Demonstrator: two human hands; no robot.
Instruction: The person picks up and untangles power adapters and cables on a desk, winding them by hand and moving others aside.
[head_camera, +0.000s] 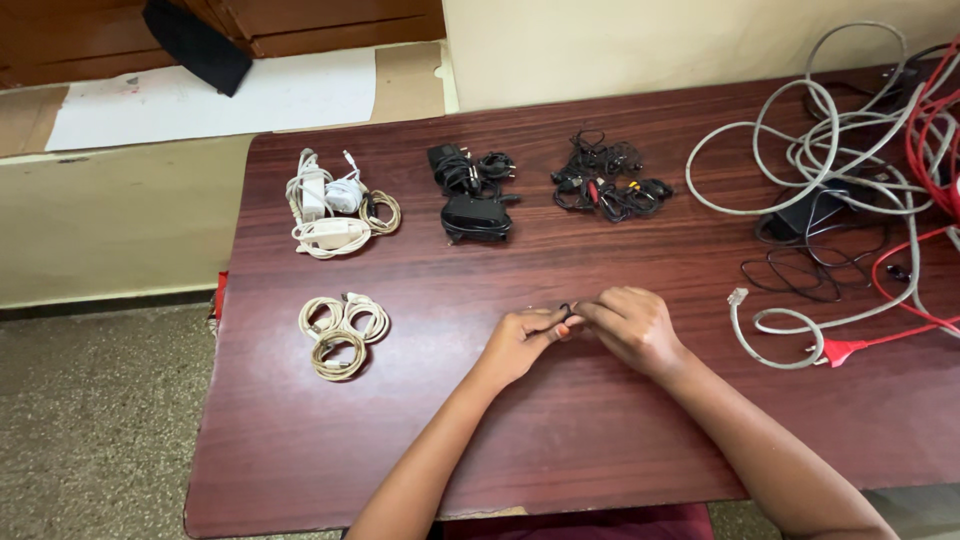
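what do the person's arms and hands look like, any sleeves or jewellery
Both forearms are bare to the frame's lower edge, with no sleeves in view. The left hand and right hand show no watch, bracelet or gloves; rings cannot be made out at this size. A strip of maroon clothing shows between the arms.

We are seeing a dark reddish wooden bench (600, 420) carrying several sorted piles. At the far left, white chargers with coiled cables (335, 205) are lying together. Nearer on that side, three cream cable coils (342, 335) are sitting touching one another. At the far middle, black power adapters (470, 195) are lying with their cords wrapped, and just right of them a bundle of thin black cords (605, 182) is resting. Across the right end, grey network cables (835, 140) are sprawling in a loose tangle, with red cables (935, 150) crossing them at the edge. Beyond the bench, a white sheet (215, 98) is lying flat.
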